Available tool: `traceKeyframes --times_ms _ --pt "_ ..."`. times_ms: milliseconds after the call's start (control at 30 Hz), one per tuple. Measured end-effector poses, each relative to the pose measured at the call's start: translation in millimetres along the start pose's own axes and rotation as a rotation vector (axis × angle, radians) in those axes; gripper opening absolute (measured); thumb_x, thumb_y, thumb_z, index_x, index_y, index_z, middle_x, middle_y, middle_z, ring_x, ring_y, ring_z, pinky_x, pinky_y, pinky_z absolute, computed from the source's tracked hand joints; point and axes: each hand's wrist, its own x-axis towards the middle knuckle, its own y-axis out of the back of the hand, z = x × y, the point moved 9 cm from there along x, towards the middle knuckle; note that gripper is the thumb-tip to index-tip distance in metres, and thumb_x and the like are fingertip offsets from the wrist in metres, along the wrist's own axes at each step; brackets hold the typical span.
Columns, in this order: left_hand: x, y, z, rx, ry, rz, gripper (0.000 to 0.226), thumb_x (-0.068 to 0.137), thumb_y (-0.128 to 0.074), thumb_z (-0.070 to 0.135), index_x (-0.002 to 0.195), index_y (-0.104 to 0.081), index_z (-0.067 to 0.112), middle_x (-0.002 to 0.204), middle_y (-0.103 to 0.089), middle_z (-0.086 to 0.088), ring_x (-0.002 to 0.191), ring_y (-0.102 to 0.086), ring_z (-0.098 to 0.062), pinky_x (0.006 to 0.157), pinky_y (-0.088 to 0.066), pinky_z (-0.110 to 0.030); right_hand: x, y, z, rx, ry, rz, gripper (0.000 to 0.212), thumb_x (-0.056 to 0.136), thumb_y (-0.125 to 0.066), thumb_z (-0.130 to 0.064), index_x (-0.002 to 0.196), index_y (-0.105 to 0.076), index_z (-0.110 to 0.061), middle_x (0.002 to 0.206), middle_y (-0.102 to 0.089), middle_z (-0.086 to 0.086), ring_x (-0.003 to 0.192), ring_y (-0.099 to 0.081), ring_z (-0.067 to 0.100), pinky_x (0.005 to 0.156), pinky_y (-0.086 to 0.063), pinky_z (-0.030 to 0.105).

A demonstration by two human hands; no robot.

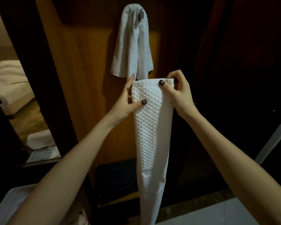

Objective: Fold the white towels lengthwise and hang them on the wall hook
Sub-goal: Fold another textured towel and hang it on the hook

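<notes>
While one white waffle-textured towel (131,44) already hangs on the grey metal wall hook (141,14), the left hand (128,101) and right hand (177,91) pinch the top edge of the folded white waffle towel (152,127) just below, keeping its lengthwise fold together.

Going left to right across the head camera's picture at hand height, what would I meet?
A white-sheeted bed, the left hand, the white waffle-textured folded towel both hands grip, the right hand.

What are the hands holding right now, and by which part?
Both hands hold the folded white towel by its top end: the left hand grips the upper left edge, the right hand pinches the top right corner.
</notes>
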Motion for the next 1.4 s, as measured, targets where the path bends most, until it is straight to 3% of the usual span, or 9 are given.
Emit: traceKeyframes --times_ms 167,333,533,733,867,1033,1167,1300,1400 --pt "-12 -12 -14 -0.249 -0.068 0.039 0.079 0.087 -0.068 0.013 0.139 -0.029 0.057 0.145 -0.045 0.016 0.133 -0.046 -0.012 0.095 -0.05 -0.028 6 11 4 -0.038 -0.042 0.028 0.04 0.092 -0.065 -0.012 0.13 -0.054 -0.015 0.129 -0.056 -0.007 0.08 -0.049 -0.006 0.081 -0.04 0.017" --pt "-19 -34 -13 -0.09 -0.169 0.01 0.05 0.092 -0.058 0.001 0.128 -0.056 0.035 0.132 -0.055 0.025 0.127 -0.049 0.001 0.095 -0.044 -0.013 9 27 15 -0.032 -0.128 0.108 0.044 0.092 -0.062 -0.009 0.134 -0.052 -0.019 0.127 -0.059 0.009 0.093 -0.051 0.01 0.088 -0.04 0.034" --pt "0 -36 -5 -0.159 -0.141 0.143 0.039 0.092 -0.052 -0.005 0.11 -0.062 0.028 0.115 -0.064 0.014 0.115 -0.057 -0.004 0.093 -0.048 -0.02 15 35 36 0.278 -0.315 0.024 0.072 0.094 -0.062 -0.034 0.153 -0.024 -0.019 0.119 -0.063 -0.008 0.101 -0.069 0.01 0.079 -0.058 0.029" --pt "37 -32 19 -0.103 -0.107 0.162 0.037 0.093 -0.048 -0.009 0.105 -0.058 0.024 0.119 -0.058 0.002 0.118 -0.055 -0.01 0.099 -0.047 -0.029 -72 1 100 0.442 -0.611 -0.256 0.059 0.075 -0.078 -0.045 0.123 -0.061 -0.015 0.117 -0.071 0.001 0.105 -0.069 0.02 0.077 -0.057 0.027" --pt "57 -22 3 -0.136 0.081 0.172 0.035 0.097 -0.051 0.003 0.126 -0.044 0.022 0.131 -0.053 -0.014 0.107 -0.061 -0.024 0.088 -0.055 -0.04 -67 9 87 0.394 -0.463 -0.162 0.04 0.089 -0.063 -0.024 0.127 -0.06 -0.012 0.12 -0.07 0.003 0.107 -0.068 0.024 0.079 -0.057 0.03" --pt "40 -18 -25 -0.087 0.227 0.261 0.052 0.095 -0.059 0.023 0.137 -0.029 0.011 0.132 -0.052 -0.014 0.085 -0.063 0.0 0.06 -0.052 -0.014 -55 12 63 0.332 -0.346 -0.034 0.051 0.094 -0.063 -0.017 0.141 -0.044 -0.017 0.132 -0.062 0.002 0.113 -0.065 0.019 0.089 -0.057 0.037" --pt "-6 -27 -55 -0.049 0.167 0.268 0.042 0.088 -0.065 0.028 0.12 -0.039 0.018 0.107 -0.063 -0.001 0.08 -0.068 0.002 0.062 -0.051 -0.012 -48 22 56 0.352 -0.248 0.015 0.075 0.093 -0.065 -0.015 0.144 -0.025 -0.053 0.151 -0.037 -0.01 0.131 -0.05 0.012 0.1 -0.051 0.039" --pt "-33 -31 -65 -0.152 0.128 0.265 0.032 0.078 -0.069 0.031 0.103 -0.05 0.023 0.097 -0.067 0.003 0.082 -0.068 0.0 0.065 -0.05 -0.012 -49 24 57 0.179 -0.241 -0.006 0.043 0.094 -0.058 -0.01 0.115 -0.066 -0.047 0.124 -0.064 -0.016 0.12 -0.058 0.012 0.099 -0.049 0.037" --pt "-48 -31 -80 -0.242 0.134 0.309 0.042 0.073 -0.074 0.033 0.106 -0.049 0.027 0.101 -0.07 0.0 0.091 -0.069 -0.008 0.071 -0.052 -0.016 -55 28 62 0.143 -0.273 0.052 0.03 0.094 -0.055 -0.004 0.096 -0.073 -0.028 0.107 -0.068 -0.01 0.107 -0.063 0.016 0.088 -0.05 0.034"
